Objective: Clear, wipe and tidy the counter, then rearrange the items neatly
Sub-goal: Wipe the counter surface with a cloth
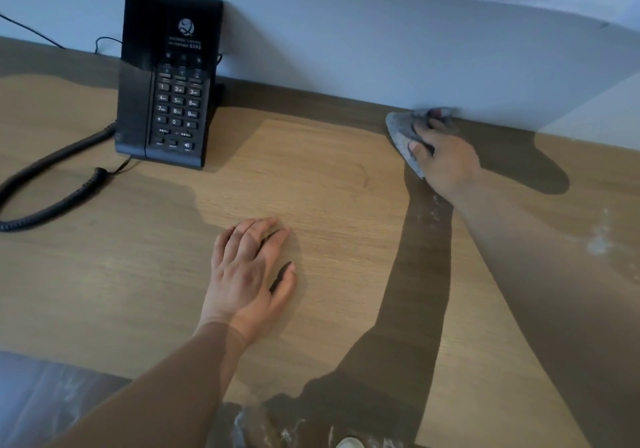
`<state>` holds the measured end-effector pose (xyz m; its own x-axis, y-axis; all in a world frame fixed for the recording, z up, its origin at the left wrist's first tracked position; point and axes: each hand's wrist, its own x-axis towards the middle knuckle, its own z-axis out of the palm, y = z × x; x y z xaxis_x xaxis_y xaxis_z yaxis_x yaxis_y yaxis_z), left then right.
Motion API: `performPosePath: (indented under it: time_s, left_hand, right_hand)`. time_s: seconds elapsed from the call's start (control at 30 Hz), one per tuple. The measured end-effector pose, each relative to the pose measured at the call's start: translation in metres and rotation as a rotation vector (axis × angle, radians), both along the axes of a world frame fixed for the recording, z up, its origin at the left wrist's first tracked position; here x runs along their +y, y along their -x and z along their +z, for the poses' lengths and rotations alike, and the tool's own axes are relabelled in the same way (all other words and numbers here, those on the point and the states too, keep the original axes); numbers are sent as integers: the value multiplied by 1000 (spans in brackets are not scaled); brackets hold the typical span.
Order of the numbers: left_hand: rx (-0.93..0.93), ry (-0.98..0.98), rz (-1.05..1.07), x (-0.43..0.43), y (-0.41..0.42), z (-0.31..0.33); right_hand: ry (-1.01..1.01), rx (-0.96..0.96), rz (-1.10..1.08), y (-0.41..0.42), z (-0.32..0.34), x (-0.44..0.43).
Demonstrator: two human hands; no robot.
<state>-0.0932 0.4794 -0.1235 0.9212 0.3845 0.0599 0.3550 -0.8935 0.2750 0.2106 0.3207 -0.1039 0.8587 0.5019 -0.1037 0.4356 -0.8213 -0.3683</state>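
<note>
Wooden counter (329, 177) bears a black phone (166, 77), its coiled cord (14, 225), and a grey cloth (400, 132).

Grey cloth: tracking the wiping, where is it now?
Head view: the grey cloth is at the back right of the counter, against the wall, gripped by the right hand, right of the phone.
</note>
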Motion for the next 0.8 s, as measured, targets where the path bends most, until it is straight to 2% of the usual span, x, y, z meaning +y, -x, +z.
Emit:
performPosePath:
  time_s: [0.17, 0.8]
  left_hand:
    - [2, 6, 6, -1, 1, 1]
    - [-44, 16, 0, 0, 1, -2]
  right_hand:
    - [-13, -74, -11, 42, -8, -18]
    - [-131, -98, -86, 186, -22, -69]
